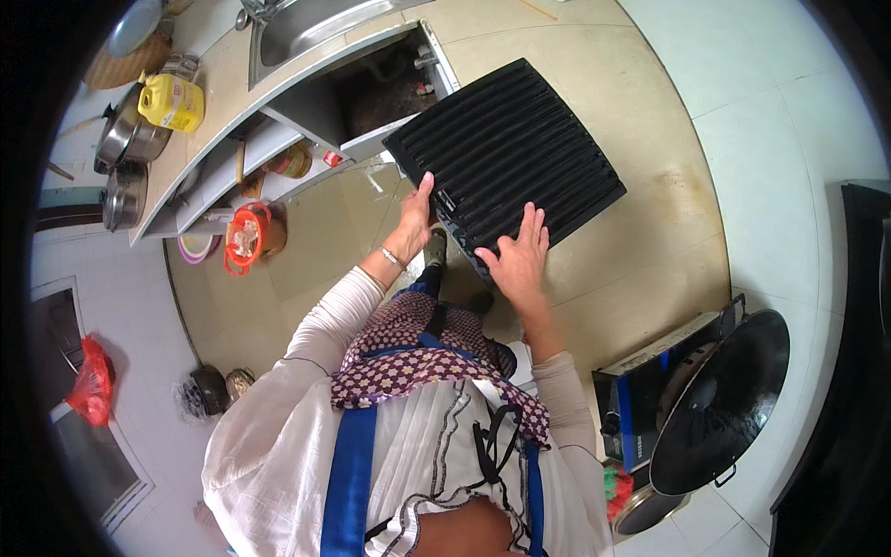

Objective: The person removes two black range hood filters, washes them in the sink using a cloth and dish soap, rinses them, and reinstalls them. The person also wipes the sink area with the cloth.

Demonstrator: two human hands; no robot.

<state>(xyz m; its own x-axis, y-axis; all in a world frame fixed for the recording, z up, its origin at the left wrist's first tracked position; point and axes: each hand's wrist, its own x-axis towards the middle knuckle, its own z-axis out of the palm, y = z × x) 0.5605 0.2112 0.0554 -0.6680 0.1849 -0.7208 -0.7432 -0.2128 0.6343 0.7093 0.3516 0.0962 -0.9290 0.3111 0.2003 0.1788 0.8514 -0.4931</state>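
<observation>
A large black ridged panel (511, 150) is held out before me, above the floor and tilted in the view. My left hand (416, 219) grips its near left edge, thumb on the upper face and the other fingers hidden beneath. Against the near right part of the panel, my right hand (521, 261) lies flat with fingers spread over the ridges and the thumb by the near edge. A small pale mark (445, 200) shows on the panel beside my left thumb.
Left stands a counter (226, 118) with a sink (313, 31), an open cabinet (379, 87), a yellow jug (172, 103) and metal pots (132, 132). An orange bucket (245, 237) is on the floor. At right, a black wok (727, 404) leans against a box (633, 418).
</observation>
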